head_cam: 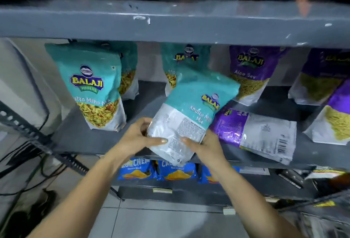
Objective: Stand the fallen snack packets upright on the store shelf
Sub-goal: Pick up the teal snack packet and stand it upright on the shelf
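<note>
- left hand (139, 136) and right hand (205, 145) each had a grip closed on the bottom end of the teal packet (191, 112), back panel outward.
- packet was tilted, top leaning right, held at the front edge of the shelf (98, 139); not yet upright.
- risk, as judged: its top could knock the teal packet behind (184, 61), or its base could slide on the fallen purple packet (253, 133) just beside it.
- risk, as judged: a soft, shifting fill could slump it forward off the edge.
- clear panels showed yellow snack mix in the standing packet (94, 89).
</note>
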